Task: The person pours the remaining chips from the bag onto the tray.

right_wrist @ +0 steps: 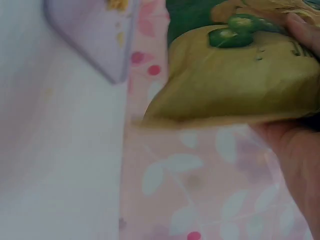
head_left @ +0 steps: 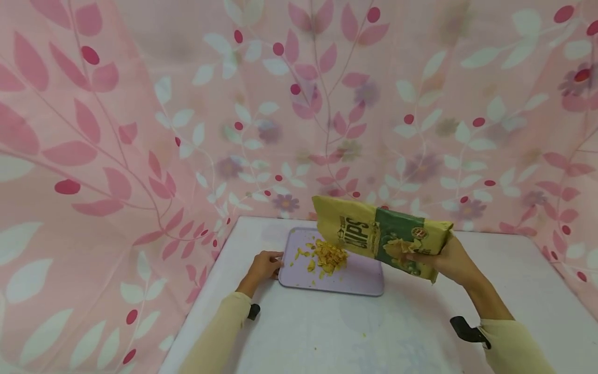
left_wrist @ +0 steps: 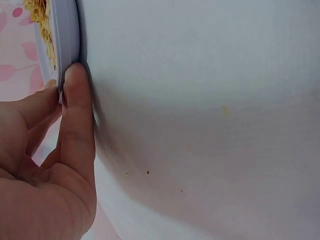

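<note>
A yellow and green chips bag [head_left: 374, 236] is held tilted in the air by my right hand [head_left: 455, 259], which grips its bottom end. The bag's far end hangs over a lavender tray [head_left: 299, 283] on the table. Heaped on the tray is a pile of broken yellow chips [head_left: 329, 255], with loose pieces around it. At the tray's left edge my left hand [head_left: 265, 266] pinches the rim; in the left wrist view the thumb and fingers [left_wrist: 77, 95] lie on either side of it. Whether chips are falling from the bag cannot be made out.
The table [head_left: 327, 332] has a white cover with a few tiny crumbs on it. A pink curtain [head_left: 299, 104] with leaves and flowers hangs behind and to the sides. Dark straps [head_left: 467, 331] sit at both wrists.
</note>
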Motion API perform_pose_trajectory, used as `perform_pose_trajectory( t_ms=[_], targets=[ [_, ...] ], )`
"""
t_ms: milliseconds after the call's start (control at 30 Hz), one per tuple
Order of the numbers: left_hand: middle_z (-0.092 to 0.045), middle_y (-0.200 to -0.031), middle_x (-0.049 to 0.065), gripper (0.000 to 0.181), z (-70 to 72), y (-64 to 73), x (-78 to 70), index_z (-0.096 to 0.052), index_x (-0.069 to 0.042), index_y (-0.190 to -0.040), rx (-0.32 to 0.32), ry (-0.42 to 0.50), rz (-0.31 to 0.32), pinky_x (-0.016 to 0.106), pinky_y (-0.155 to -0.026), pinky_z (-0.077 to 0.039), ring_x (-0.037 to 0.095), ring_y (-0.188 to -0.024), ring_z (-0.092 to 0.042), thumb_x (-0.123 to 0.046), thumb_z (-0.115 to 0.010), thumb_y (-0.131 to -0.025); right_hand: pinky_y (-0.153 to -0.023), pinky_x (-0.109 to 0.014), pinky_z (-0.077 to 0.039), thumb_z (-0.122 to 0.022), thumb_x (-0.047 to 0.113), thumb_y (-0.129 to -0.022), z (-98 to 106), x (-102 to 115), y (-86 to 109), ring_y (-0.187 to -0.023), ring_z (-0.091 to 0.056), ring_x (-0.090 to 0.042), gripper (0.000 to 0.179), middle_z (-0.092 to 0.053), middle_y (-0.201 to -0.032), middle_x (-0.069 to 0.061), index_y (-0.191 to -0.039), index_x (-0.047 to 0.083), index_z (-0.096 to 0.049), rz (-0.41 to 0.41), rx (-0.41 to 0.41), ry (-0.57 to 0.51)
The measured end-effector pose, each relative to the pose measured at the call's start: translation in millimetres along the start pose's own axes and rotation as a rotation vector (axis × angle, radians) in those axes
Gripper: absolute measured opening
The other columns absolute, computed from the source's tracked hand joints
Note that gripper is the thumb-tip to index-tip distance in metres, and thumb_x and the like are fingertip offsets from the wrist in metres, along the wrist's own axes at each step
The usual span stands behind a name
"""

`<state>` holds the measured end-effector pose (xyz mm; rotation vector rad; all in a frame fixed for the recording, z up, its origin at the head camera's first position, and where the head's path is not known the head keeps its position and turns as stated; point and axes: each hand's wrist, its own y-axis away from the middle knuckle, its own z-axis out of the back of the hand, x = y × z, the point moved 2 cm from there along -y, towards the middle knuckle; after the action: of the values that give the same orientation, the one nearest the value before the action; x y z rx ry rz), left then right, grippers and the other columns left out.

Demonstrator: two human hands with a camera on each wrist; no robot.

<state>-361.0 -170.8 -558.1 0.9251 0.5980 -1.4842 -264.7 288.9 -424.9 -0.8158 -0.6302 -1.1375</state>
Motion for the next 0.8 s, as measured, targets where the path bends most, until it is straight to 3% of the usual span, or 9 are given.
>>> perform_pose_trajectory(
  t_ms=[167,367,600,800],
  targets=[
    [-0.067,-0.084,0.008,0.039,-1.0,-0.2,0.8,-0.061,-0.001,-0.13,0.003,-0.007,0.004,0.028,-0.054,-0.057,0.015,-0.063,-0.065,-0.003,-0.067,-0.091,-0.075,-0.027,-0.056,-0.084,0.016,-0.078,0.4,-7.0,0.3,-0.091,-0.066,-0.014,0.055,-0.068,-0.107,-0.015,-0.124,0.001,-0.058,-0.019,0.046,0.107],
    [-0.066,-0.083,0.008,0.039,-0.8,-1.0,1.1,-0.062,-0.001,-0.13,0.004,-0.018,0.015,0.028,-0.053,-0.057,0.015,-0.061,-0.065,-0.004,-0.068,-0.091,-0.074,-0.028,-0.057,-0.085,0.02,-0.077,9.9,11.1,-1.2,-0.091,-0.067,-0.013,0.058,-0.068,-0.108,-0.016,-0.124,0.006,-0.055,-0.022,-0.009,0.055],
    [-0.067,-0.085,0.009,0.041,0.5,-1.2,-0.1,-0.061,0.0,-0.13,0.007,-0.027,0.003,0.028,-0.053,-0.058,0.015,-0.061,-0.065,-0.003,-0.069,-0.09,-0.07,-0.031,-0.058,-0.088,0.015,-0.073,1.4,15.9,-11.6,-0.083,-0.069,-0.017,0.051,-0.071,-0.097,-0.01,-0.116,0.0,-0.064,0.137,0.039,0.181],
    [-0.067,-0.085,0.008,0.04,-0.3,-2.4,0.6,-0.062,-0.001,-0.13,0.011,-0.04,0.008,0.028,-0.053,-0.057,0.014,-0.059,-0.064,-0.004,-0.069,-0.09,-0.074,-0.033,-0.057,-0.087,0.018,-0.074,6.5,27.1,-16.0,-0.086,-0.069,-0.024,0.053,-0.071,-0.1,-0.01,-0.118,0.004,-0.063,0.111,0.024,0.183]
  ],
)
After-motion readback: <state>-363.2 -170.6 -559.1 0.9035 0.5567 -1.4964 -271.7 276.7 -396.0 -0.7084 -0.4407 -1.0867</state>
